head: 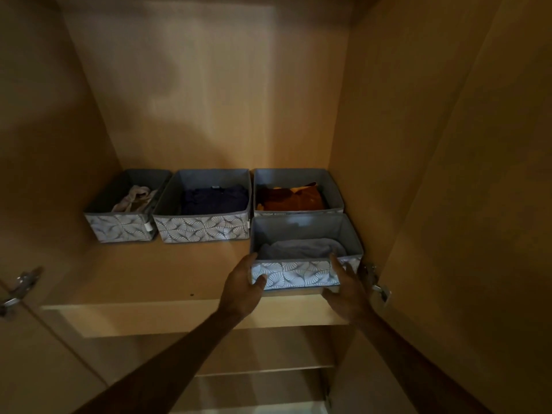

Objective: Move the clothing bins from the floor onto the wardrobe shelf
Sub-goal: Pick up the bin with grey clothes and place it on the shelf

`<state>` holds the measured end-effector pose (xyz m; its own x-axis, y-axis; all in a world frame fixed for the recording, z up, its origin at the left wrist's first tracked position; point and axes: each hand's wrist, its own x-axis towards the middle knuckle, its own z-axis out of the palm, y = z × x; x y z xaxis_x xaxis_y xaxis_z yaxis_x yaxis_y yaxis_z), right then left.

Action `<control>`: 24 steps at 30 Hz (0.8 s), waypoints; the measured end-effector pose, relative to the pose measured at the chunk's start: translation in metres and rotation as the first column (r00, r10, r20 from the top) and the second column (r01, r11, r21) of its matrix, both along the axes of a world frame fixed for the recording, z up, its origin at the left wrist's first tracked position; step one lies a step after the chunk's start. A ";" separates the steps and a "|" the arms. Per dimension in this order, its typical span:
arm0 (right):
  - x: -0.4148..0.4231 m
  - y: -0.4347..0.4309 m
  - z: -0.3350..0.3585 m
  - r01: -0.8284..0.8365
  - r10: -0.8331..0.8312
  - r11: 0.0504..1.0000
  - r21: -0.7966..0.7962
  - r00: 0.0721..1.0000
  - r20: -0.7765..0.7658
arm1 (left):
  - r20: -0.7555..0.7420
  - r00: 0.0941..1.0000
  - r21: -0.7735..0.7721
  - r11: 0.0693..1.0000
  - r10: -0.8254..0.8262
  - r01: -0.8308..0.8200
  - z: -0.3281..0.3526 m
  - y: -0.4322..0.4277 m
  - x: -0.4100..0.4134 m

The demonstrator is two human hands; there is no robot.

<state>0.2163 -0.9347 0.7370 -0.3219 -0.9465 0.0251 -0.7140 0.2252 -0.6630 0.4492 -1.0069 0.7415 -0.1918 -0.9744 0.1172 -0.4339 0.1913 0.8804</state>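
Fourth bin (295, 274) sits front-right on the shelf (149, 273), just in front of the orange-clothes bin (298, 201) - left hand (243, 282) & right hand (346, 282) each clamp a front corner (grip wrapped on fabric walls) to keep it square, I reckon.

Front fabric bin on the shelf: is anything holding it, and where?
Both hands hold the front fabric bin: left hand at its front-left corner, right hand at its front-right corner.

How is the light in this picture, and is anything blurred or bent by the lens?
Head view: dim, warm light, with a paler patch on the back wall. Head view: the left hand and right hand gripping the front bin look dark and slightly soft. Head view: the wide lens bends the side walls.
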 end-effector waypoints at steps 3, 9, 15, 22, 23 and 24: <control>0.013 0.008 -0.010 -0.056 0.067 0.990 -0.131 0.995 0.080 | -0.127 0.991 -0.044 0.998 0.037 -0.043 -0.011 0.025 0.002; 0.050 0.025 -0.035 -0.032 0.053 0.998 -0.050 0.862 0.504 | -0.305 0.924 0.207 0.963 0.232 -0.174 -0.042 0.064 0.014; 0.079 0.047 -0.075 -0.233 0.120 0.967 0.103 0.773 0.623 | -0.300 0.849 0.366 0.874 0.435 -0.318 -0.071 0.123 0.039; 0.118 0.078 -0.104 -0.535 0.307 0.820 0.206 0.714 0.630 | -0.224 0.663 0.536 0.659 0.714 -0.528 -0.102 0.239 0.070; 0.125 0.084 -0.108 -0.567 0.328 0.795 0.215 0.701 0.633 | -0.212 0.625 0.559 0.618 0.752 -0.553 -0.106 0.255 0.074; 0.136 0.097 -0.111 -0.615 0.360 0.752 0.237 0.684 0.634 | -0.195 0.566 0.581 0.560 0.801 -0.591 -0.108 0.280 0.079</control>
